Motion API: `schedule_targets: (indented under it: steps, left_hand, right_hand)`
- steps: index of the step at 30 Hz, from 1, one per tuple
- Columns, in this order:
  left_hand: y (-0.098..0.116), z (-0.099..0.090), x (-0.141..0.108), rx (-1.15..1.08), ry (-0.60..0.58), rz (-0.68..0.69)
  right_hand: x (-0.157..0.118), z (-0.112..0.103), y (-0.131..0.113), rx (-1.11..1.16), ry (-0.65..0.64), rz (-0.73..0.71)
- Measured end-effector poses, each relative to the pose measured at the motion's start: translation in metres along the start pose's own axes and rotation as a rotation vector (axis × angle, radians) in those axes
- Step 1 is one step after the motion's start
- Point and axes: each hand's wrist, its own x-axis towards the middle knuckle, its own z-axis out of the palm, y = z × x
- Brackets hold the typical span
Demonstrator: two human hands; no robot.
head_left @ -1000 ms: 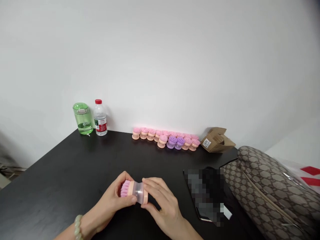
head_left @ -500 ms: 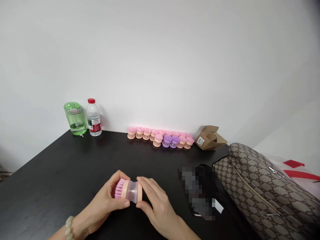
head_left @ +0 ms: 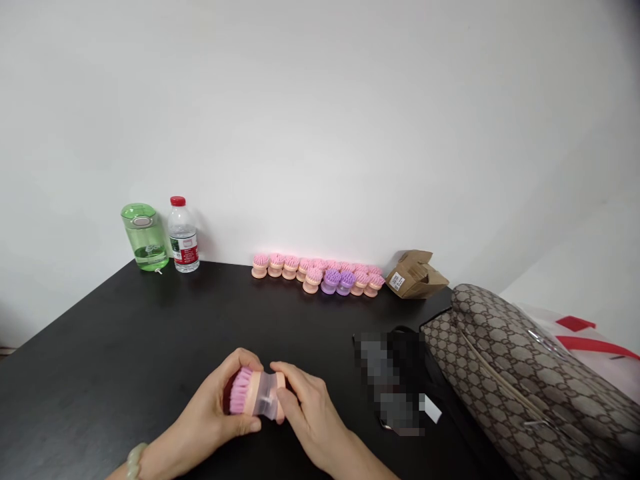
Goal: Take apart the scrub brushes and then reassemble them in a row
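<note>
Between my two hands lies a round brush (head_left: 267, 395) on its side, with pink bristles to the left, a clear waisted middle and a peach base to the right. My left hand (head_left: 220, 400) wraps the bristle end and its peach ring. At the other end, my right hand (head_left: 313, 407) grips the peach base, its thumb across the rim. Against the wall stand several similar pink brushes (head_left: 290, 268) in rows, bristles up, with two purple brushes (head_left: 339, 283) in front.
At the back left stand a green clear jug (head_left: 145, 240) and a red-capped water bottle (head_left: 183, 240). A crumpled cardboard box (head_left: 419, 277) sits at the back right. A patterned bag (head_left: 540, 380) fills the right side, beside blurred dark items (head_left: 393, 387) and a white slip (head_left: 431, 409).
My right thumb has moved up across the brush's base. The brush has tilted slightly, its base end lower, and both hands still hold it. The view has shifted a little.
</note>
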Motion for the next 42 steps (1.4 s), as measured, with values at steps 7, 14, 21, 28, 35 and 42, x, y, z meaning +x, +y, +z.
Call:
schedule_targets:
  steps: [7,14,21,28,35,42]
  left_hand:
    - [-0.002,0.002,0.001,0.182,0.014,0.155]
    - [-0.001,0.003,0.001,0.186,0.064,0.119]
    - [0.005,0.001,0.000,-0.004,0.138,-0.066]
    - [0.005,0.003,-0.001,-0.016,0.156,-0.085]
    - [-0.004,-0.004,0.002,0.011,0.111,-0.024]
    - [0.008,-0.005,0.003,0.082,0.108,-0.006]
  right_hand:
    - [0.004,0.005,-0.001,0.251,-0.060,0.178]
    - [0.000,0.004,0.004,0.194,-0.018,0.090]
    - [-0.004,0.001,0.006,0.047,0.096,-0.173]
    - [-0.004,0.000,0.003,-0.060,0.138,-0.220]
    - [-0.001,-0.002,-0.002,0.024,0.134,-0.258]
    - [0.000,-0.004,-0.001,0.052,0.135,-0.294]
